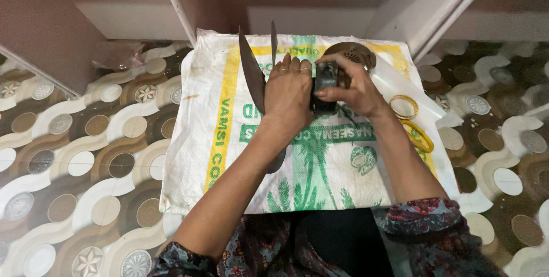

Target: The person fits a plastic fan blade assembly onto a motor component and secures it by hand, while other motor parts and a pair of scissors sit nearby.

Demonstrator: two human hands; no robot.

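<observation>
Head view: one woven sack [229, 140] spread on patterned floor [74, 157]. Both hands together at sack's far edge, clamped on one small dark motor [326, 82]: left hand [289, 94] beside it, right hand [349, 85] over it. Two dark fan blades [253, 77] stand up left of hands. Two yellow bangles [405, 107] at sack's right edge.
</observation>
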